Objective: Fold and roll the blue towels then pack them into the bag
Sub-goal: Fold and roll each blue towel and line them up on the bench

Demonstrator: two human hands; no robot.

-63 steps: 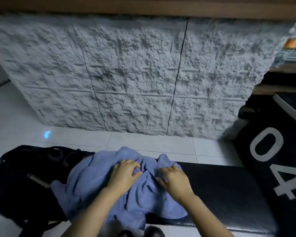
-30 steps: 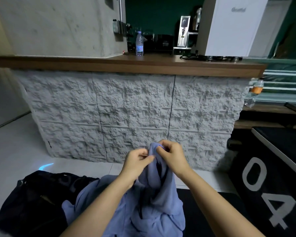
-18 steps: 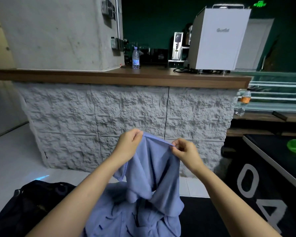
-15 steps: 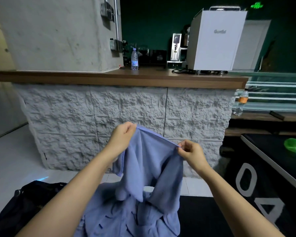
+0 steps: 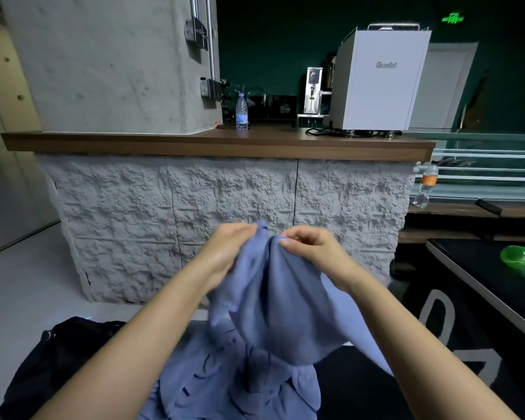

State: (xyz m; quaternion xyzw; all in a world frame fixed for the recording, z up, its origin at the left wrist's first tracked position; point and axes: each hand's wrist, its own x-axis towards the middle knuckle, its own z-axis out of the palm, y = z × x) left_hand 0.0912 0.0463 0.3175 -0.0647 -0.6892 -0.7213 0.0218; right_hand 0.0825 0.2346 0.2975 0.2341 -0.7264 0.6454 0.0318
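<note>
**A:** Blue towel [image 5: 273, 298] hangs from both your hands, raised in front of you. Your left hand [image 5: 228, 250] has its fingers curled round the top edge. Your right hand [image 5: 312, 247] pinches the same edge between thumb and fingertips.

**B:** Your hands sit close together, with only a bunched fold of cloth between them. Both your forearms reach up from the near edge, the left one crossing over the cloth below.

**A:** From your grip the towel drapes down onto a rumpled heap of blue cloth [image 5: 234, 389] at the near edge. I cannot tell whether that heap is the same towel or others.

**B:** The black bag [image 5: 58, 359] lies slumped at your near left, just beside the heap. A black pad [image 5: 361, 383] shows to the heap's right.

**A:** Beyond your hands stands a rough stone-faced counter [image 5: 225, 201] with a wooden top. On it are a water bottle [image 5: 241, 112] and a white machine [image 5: 376, 83].

**B:** At your right is a black block with white figures [image 5: 437, 313] and something green [image 5: 519, 256] on top of it.
</note>
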